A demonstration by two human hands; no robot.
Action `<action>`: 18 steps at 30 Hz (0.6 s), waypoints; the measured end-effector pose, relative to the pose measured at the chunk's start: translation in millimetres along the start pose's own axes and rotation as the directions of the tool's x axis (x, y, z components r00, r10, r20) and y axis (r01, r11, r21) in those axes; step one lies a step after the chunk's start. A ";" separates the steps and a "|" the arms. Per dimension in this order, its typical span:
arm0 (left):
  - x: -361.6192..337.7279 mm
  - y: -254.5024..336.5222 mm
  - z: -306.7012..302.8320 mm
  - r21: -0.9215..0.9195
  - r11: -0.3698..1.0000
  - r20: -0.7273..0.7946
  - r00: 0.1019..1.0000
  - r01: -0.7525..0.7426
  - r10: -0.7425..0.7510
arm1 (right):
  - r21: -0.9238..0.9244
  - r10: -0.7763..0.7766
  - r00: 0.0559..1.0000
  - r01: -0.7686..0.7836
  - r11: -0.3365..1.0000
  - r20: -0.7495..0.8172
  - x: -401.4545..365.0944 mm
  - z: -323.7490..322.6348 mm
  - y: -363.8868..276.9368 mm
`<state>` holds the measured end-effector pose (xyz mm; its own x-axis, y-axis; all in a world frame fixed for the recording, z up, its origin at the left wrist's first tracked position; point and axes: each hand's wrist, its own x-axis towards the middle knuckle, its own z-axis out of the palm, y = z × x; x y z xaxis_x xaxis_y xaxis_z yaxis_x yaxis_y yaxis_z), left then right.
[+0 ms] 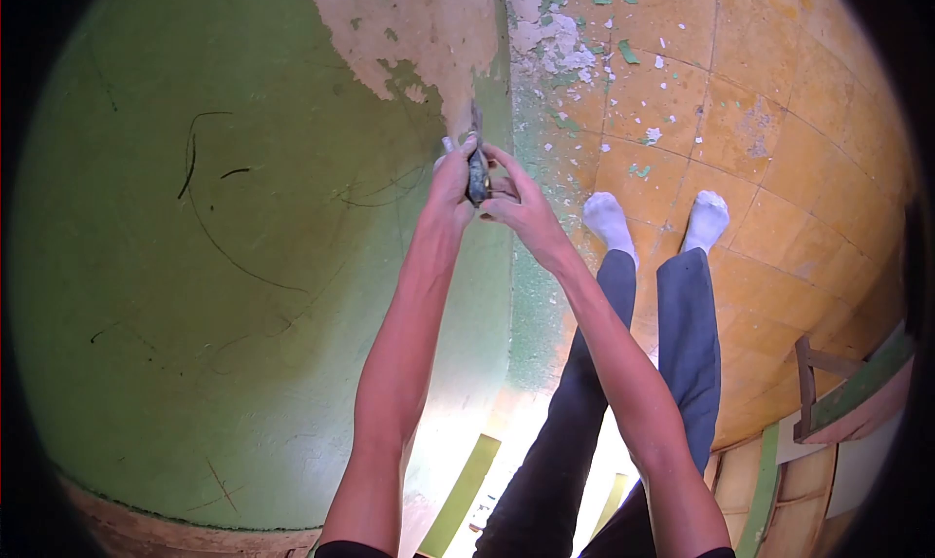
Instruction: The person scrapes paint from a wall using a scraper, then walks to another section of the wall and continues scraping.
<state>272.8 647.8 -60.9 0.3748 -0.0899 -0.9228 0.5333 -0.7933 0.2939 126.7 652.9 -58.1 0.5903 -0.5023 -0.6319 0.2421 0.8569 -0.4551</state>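
A slim hand tool with a worn, grey-black handle and a narrow greyish tip (477,180) is held at the far middle of the scene, just beside the right edge of the flat, green-painted wall (195,315) and at the lower end of the ragged, pale bare patch (419,32). The handle is gripped from the left by the left hand (451,178), with the fingers wrapped about it; from the right it is met by the right hand (518,203), whose fingers and thumb are curved around its side with a gap left between them, and whether it is firmly pinched there cannot be told. Contact between the tip and the wall cannot be made out either. If the tip is pressed hard and skids, the fingers set close to it could be scraped or nicked. If it is tilted too steeply, the plaster could be gouged. Loose green and white paint flakes (628,52) are strewn to the right over the orange tiled floor (769,217); because only thin white socks (606,217) are worn, slipping or a pricked sole could be caused by them, and a dropped tool could strike a foot.
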 end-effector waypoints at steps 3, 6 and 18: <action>9.5 -10.4 -5.8 0.026 0.998 -0.021 0.998 -0.052 0.053 | -0.079 -0.089 0.996 0.087 0.993 -0.031 -6.9 10.2 3.3; 11.3 -19.0 -13.6 -0.098 0.995 0.112 0.993 0.036 -0.025 | -0.192 -0.100 0.992 0.084 0.978 -0.072 -13.5 11.6 6.9; -15.3 -0.9 8.5 0.509 0.855 -0.107 0.978 -0.102 0.180 | -0.438 0.327 0.944 -0.312 0.843 -0.044 -62.7 -16.3 -4.2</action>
<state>260.2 644.7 -49.2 0.5439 -0.1662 -0.8225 0.0320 -0.9754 0.2182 76.1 678.9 -26.9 0.6026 -0.1990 -0.7728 -0.3180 0.8283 -0.4613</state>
